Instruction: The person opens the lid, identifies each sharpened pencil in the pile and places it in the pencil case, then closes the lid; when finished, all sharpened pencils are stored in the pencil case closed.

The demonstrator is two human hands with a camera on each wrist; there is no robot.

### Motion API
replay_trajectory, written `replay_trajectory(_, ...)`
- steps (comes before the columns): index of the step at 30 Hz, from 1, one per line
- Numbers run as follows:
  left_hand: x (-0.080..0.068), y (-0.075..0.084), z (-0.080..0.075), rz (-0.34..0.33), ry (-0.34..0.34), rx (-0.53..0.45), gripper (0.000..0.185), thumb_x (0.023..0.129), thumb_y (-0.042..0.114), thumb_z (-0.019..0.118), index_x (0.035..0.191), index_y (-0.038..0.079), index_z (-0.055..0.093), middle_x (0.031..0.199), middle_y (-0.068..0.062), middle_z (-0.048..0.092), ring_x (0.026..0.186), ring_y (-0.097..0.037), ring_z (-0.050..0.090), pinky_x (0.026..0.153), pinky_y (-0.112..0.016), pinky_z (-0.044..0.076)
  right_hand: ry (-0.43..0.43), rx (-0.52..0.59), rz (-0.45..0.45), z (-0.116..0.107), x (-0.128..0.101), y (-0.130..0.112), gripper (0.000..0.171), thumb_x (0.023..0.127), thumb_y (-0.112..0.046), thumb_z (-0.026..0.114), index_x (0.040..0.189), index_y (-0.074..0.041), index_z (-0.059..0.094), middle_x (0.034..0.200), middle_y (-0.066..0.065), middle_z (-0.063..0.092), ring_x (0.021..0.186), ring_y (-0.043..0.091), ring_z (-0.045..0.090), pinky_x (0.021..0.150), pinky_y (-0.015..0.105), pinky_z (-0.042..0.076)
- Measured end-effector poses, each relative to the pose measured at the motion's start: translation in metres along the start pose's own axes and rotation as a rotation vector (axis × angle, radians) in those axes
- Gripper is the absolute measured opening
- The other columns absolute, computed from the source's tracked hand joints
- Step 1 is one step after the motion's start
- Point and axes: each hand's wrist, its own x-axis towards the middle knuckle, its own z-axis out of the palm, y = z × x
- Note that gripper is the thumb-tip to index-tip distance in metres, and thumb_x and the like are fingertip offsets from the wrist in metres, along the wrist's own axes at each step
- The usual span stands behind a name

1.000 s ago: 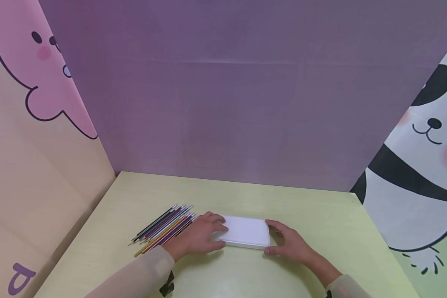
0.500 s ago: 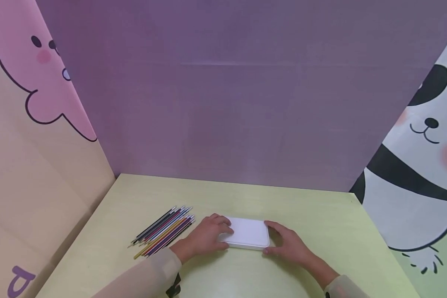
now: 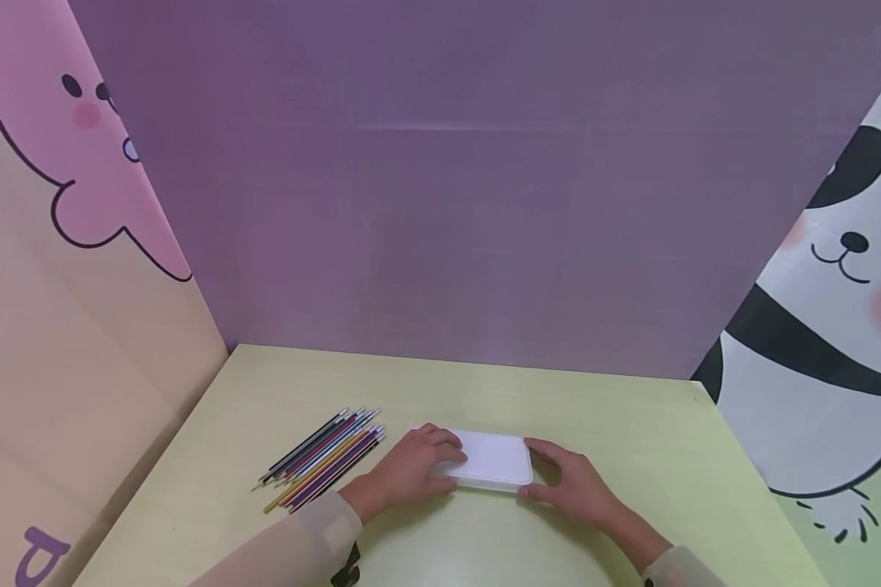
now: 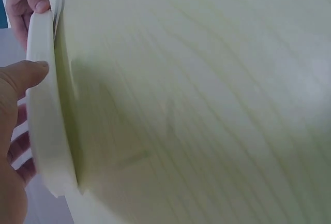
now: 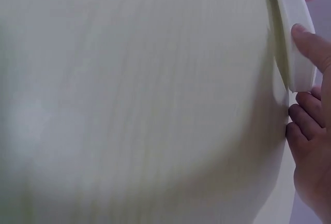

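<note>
Left hand (image 3: 414, 466) has shifted right.
It grips the white box (image 3: 493, 459) at left; right hand (image 3: 574, 487) grips its right end.

A smooth, plastic-looking surface is shown by the box (image 3: 495, 461), lower centre. Wood grain is seen on the table (image 3: 595, 408), faintly glossy at bottom centre. Painted-looking shafts are noted on the pencils (image 3: 326, 458), lower left. Matt finish is recorded for the creased backdrop (image 3: 440, 220) and the cloth sleeve (image 3: 286, 538), bottom left.
</note>
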Motion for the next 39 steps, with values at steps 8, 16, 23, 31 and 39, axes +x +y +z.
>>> replay_trajectory(8,0.003,0.006,-0.004,0.02,0.028,-0.005,0.032,0.092,0.034,0.075,0.122,0.022,0.075,0.127,0.008,0.068,0.121,-0.014,0.058,0.106,-0.034,0.046,-0.027,0.062,-0.006,-0.004,0.0,-0.002,0.076,0.078,-0.043,0.088,0.14,-0.009,0.062,0.141,0.012,0.064,0.135,0.039,0.055,0.11,0.057,0.043)
replay_trajectory(16,0.009,0.006,-0.005,0.074,0.045,0.026,0.031,0.091,0.027,0.072,0.121,0.021,0.077,0.125,0.008,0.072,0.118,-0.011,0.065,0.102,-0.029,0.05,-0.026,0.081,-0.006,-0.008,0.002,0.002,0.069,0.081,-0.043,0.086,0.137,-0.007,0.065,0.136,0.013,0.067,0.131,0.037,0.059,0.108,0.055,0.046)
replay_trajectory(23,0.013,0.012,-0.008,0.155,0.072,0.164,0.03,0.091,0.026,0.071,0.12,0.022,0.077,0.121,0.009,0.074,0.113,-0.006,0.069,0.094,-0.026,0.054,-0.038,0.107,0.017,-0.009,0.003,0.002,0.067,0.081,-0.042,0.086,0.136,-0.008,0.066,0.137,0.013,0.067,0.13,0.036,0.06,0.107,0.052,0.047)
replay_trajectory(31,0.015,0.013,-0.005,0.227,0.093,0.233,0.026,0.092,0.028,0.071,0.117,0.023,0.077,0.117,0.009,0.075,0.109,-0.006,0.07,0.09,-0.024,0.056,-0.034,0.119,0.016,-0.01,0.002,0.001,0.064,0.08,-0.037,0.088,0.133,-0.009,0.068,0.134,0.01,0.068,0.127,0.032,0.063,0.106,0.046,0.05)
replay_trajectory(39,0.012,0.011,-0.011,0.449,0.115,0.532,0.034,0.095,0.026,0.069,0.128,0.019,0.067,0.113,0.007,0.075,0.097,-0.008,0.072,0.077,-0.021,0.058,-0.042,0.114,-0.032,-0.012,0.005,-0.006,0.064,0.079,-0.037,0.088,0.132,-0.006,0.068,0.131,0.012,0.07,0.124,0.035,0.065,0.104,0.047,0.052)
